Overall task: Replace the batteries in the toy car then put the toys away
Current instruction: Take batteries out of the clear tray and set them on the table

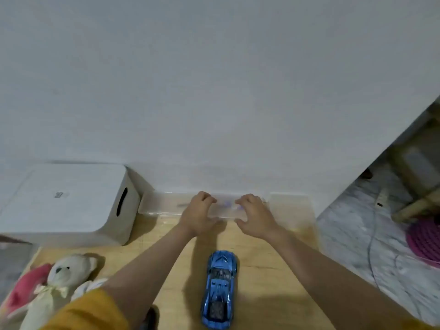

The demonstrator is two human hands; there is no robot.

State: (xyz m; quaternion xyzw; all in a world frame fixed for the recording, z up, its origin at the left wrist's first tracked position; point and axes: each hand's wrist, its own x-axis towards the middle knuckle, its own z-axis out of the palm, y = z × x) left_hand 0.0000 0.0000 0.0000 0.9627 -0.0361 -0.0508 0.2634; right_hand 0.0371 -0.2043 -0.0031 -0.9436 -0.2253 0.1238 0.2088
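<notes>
A blue toy car (220,289) lies on the wooden table (269,270) between my forearms, pointing away from me. At the table's far edge, against the wall, stands a clear plastic box (162,203). My left hand (198,214) and my right hand (253,214) both rest on its near wall and top, fingers curled over it. Something small and purple shows faintly inside the box between my hands. A cream teddy bear (59,282) lies at the near left on a pink soft toy (26,287).
A white lidded storage box (69,201) with a slot handle stands at the far left. A clear lid or panel (292,210) leans at the table's right end. Right of the table is marble floor with a cable, a pink mat (423,241) and a wooden leg.
</notes>
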